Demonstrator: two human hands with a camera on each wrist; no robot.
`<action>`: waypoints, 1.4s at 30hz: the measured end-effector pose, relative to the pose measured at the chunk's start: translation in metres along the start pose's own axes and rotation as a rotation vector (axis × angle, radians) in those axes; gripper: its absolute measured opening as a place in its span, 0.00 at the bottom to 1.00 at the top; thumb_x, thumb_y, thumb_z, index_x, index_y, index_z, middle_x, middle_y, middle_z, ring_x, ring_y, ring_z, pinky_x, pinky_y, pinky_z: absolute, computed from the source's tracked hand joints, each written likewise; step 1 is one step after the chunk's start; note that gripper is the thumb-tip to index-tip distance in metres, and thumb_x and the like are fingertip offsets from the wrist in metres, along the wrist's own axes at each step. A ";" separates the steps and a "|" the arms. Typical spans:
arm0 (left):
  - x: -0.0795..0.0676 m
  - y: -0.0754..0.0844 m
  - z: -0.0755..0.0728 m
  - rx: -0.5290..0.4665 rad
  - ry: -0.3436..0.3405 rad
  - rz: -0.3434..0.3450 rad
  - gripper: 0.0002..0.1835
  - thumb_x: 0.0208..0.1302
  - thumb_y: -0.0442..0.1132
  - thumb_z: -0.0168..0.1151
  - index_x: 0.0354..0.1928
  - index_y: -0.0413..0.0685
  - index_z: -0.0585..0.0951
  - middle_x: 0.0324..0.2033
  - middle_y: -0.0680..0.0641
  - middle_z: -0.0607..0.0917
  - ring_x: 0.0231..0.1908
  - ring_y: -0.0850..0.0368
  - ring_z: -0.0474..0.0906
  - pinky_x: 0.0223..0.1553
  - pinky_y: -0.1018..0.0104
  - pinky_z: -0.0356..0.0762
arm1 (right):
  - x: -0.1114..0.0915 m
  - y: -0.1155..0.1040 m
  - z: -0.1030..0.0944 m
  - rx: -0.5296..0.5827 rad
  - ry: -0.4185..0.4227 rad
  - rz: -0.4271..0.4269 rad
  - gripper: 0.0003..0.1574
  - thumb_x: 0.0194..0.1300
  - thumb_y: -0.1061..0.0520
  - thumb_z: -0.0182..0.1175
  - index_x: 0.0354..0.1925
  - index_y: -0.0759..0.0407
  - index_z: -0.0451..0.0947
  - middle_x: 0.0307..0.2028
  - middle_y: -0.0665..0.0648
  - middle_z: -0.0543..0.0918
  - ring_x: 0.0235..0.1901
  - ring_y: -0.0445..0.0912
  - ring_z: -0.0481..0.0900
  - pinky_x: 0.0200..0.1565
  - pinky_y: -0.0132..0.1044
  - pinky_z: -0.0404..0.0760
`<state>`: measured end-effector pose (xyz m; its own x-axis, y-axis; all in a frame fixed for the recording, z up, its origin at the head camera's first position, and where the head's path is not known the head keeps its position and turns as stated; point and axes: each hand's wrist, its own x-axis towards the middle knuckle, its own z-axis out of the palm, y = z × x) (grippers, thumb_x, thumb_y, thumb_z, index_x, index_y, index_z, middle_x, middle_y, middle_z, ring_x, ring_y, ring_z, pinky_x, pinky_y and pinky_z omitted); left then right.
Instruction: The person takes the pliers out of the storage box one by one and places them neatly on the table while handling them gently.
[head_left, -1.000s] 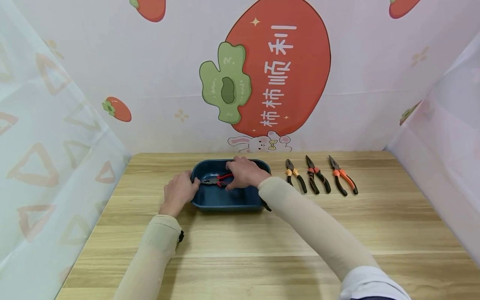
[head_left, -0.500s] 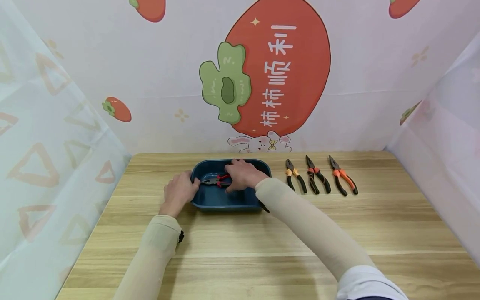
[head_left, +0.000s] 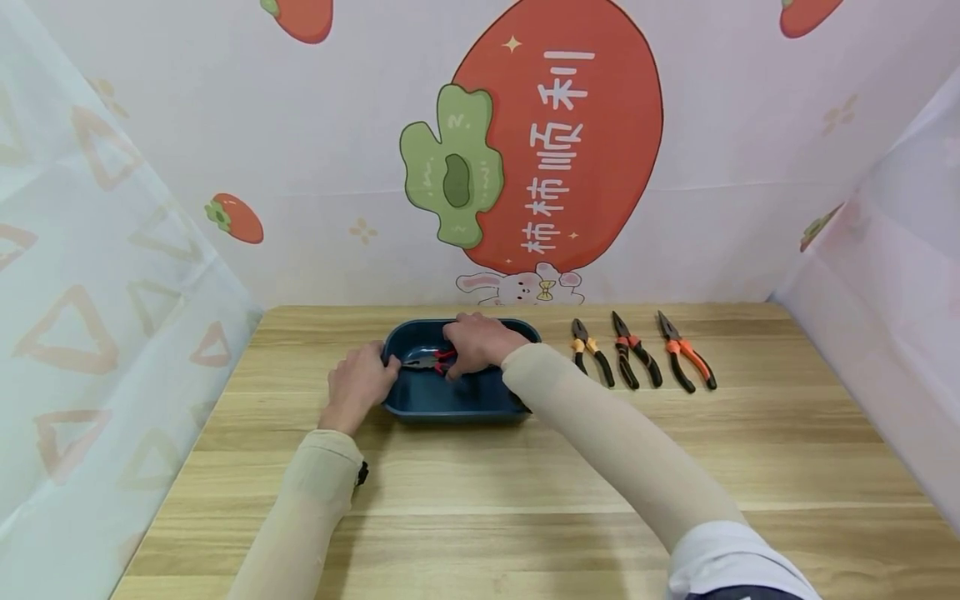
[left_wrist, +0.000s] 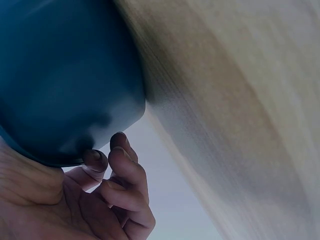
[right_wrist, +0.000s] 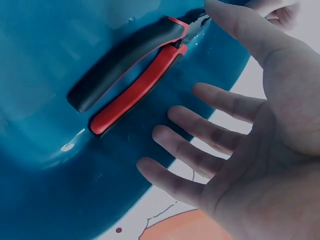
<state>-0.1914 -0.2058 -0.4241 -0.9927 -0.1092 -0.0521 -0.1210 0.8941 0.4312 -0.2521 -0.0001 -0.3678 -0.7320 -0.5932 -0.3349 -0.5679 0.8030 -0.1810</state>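
Observation:
A dark blue oblong tray [head_left: 442, 396] stands on the table. My left hand [head_left: 360, 385] grips its left end, thumb over the rim and fingers outside; the left wrist view shows these curled fingers [left_wrist: 127, 170] by the tray wall [left_wrist: 65, 90]. Inside lie pliers with red and black handles [head_left: 426, 363], their nose pointing left. Above their handles hovers my right hand [head_left: 480, 342]. In the right wrist view its fingers are spread and apart from the pliers [right_wrist: 125, 60], with the thumb near the metal nose.
Three more pliers lie in a row right of the tray: a yellow-and-black pair [head_left: 592, 352], an orange-and-black pair [head_left: 634, 350] and an orange-handled pair [head_left: 686, 352]. A printed cloth wall [head_left: 315, 250] rises behind the wooden table [head_left: 480, 500].
My right hand has shifted a little left over the pliers in the tray, covering more of their handles. My left hand and the tray have stayed in place.

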 end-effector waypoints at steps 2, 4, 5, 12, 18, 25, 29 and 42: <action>0.000 0.000 0.000 0.001 0.001 0.001 0.14 0.75 0.47 0.52 0.36 0.45 0.77 0.22 0.45 0.75 0.25 0.47 0.75 0.26 0.56 0.67 | 0.002 -0.001 0.001 -0.008 -0.011 0.001 0.42 0.61 0.39 0.72 0.67 0.55 0.73 0.59 0.57 0.75 0.55 0.51 0.71 0.60 0.49 0.73; 0.000 0.000 0.000 0.004 0.001 0.002 0.14 0.75 0.47 0.52 0.35 0.45 0.77 0.22 0.45 0.74 0.25 0.46 0.75 0.27 0.56 0.67 | 0.004 -0.002 0.003 -0.007 -0.019 0.006 0.42 0.62 0.40 0.72 0.67 0.56 0.72 0.60 0.58 0.75 0.57 0.52 0.71 0.62 0.50 0.72; 0.000 0.000 0.000 0.004 0.003 0.003 0.14 0.75 0.48 0.52 0.35 0.45 0.76 0.22 0.45 0.74 0.25 0.46 0.75 0.27 0.56 0.67 | 0.004 -0.002 0.004 -0.006 -0.020 0.008 0.42 0.62 0.40 0.72 0.68 0.56 0.72 0.61 0.58 0.74 0.58 0.52 0.71 0.62 0.51 0.71; 0.000 0.000 0.000 0.008 0.004 0.003 0.14 0.75 0.47 0.51 0.34 0.46 0.76 0.22 0.45 0.75 0.25 0.47 0.75 0.27 0.55 0.67 | 0.006 -0.005 0.011 -0.014 -0.048 0.038 0.45 0.62 0.40 0.71 0.70 0.55 0.70 0.63 0.58 0.72 0.57 0.52 0.70 0.62 0.52 0.71; 0.001 0.001 -0.001 0.010 0.011 0.006 0.14 0.75 0.47 0.51 0.35 0.46 0.77 0.22 0.45 0.75 0.25 0.46 0.76 0.26 0.56 0.68 | 0.005 -0.005 0.013 -0.015 -0.060 0.040 0.44 0.61 0.40 0.72 0.69 0.54 0.71 0.66 0.59 0.69 0.58 0.52 0.68 0.62 0.50 0.71; 0.001 0.001 0.000 0.009 0.010 0.001 0.14 0.75 0.47 0.51 0.35 0.45 0.77 0.23 0.45 0.76 0.26 0.45 0.76 0.27 0.55 0.68 | 0.004 -0.005 0.013 -0.003 -0.077 0.051 0.45 0.62 0.41 0.72 0.71 0.53 0.69 0.68 0.58 0.67 0.61 0.52 0.66 0.63 0.47 0.71; 0.001 0.001 0.000 0.014 0.010 0.003 0.14 0.75 0.47 0.51 0.34 0.46 0.76 0.23 0.45 0.76 0.26 0.45 0.76 0.26 0.55 0.68 | 0.004 -0.005 0.014 0.003 -0.079 0.059 0.45 0.63 0.44 0.72 0.72 0.53 0.67 0.69 0.59 0.65 0.62 0.52 0.66 0.63 0.49 0.71; 0.001 0.000 0.001 0.006 0.007 0.008 0.14 0.75 0.47 0.51 0.34 0.45 0.76 0.22 0.45 0.74 0.23 0.47 0.74 0.25 0.56 0.67 | 0.002 -0.007 0.015 -0.020 -0.099 0.052 0.46 0.58 0.54 0.76 0.71 0.50 0.68 0.64 0.58 0.71 0.56 0.52 0.68 0.60 0.51 0.75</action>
<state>-0.1920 -0.2057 -0.4254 -0.9935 -0.1056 -0.0422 -0.1135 0.8973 0.4265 -0.2441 -0.0062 -0.3812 -0.7205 -0.5413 -0.4333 -0.5384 0.8306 -0.1425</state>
